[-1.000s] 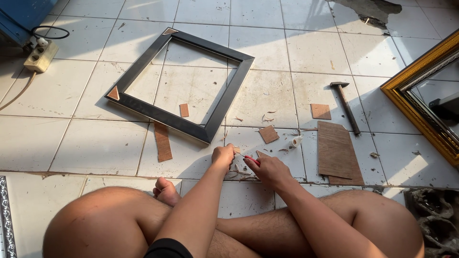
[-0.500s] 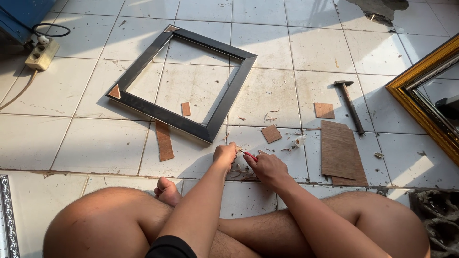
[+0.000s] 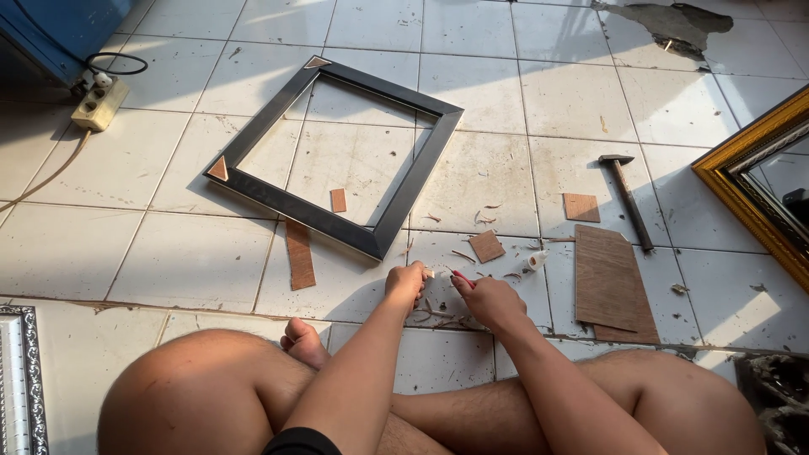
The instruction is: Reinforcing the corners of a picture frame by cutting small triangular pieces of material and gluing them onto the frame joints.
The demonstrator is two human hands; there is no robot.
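Observation:
I sit cross-legged on a white tiled floor [image 3: 118,253]. My left hand [image 3: 405,283] pinches a small pale piece low over the tiles, right next to my right hand [image 3: 487,301], which grips a thin red-handled tool. Wood shavings [image 3: 438,313] lie under both hands. Just beyond them a dark square picture frame [image 3: 388,223] lies flat, with small brown triangles at two of its corners.
Brown board pieces lie around: a strip [image 3: 298,253], a small square [image 3: 486,246], a large sheet [image 3: 611,282]. A hammer [image 3: 627,198] lies at the right, next to a gold-framed mirror [image 3: 750,181]. A power strip [image 3: 99,103] sits far left, a silver frame [image 3: 25,379] at the bottom left.
Both hands stay together at the same spot on the floor with only small shifts. The view has moved slightly. Nothing was picked up or put down.

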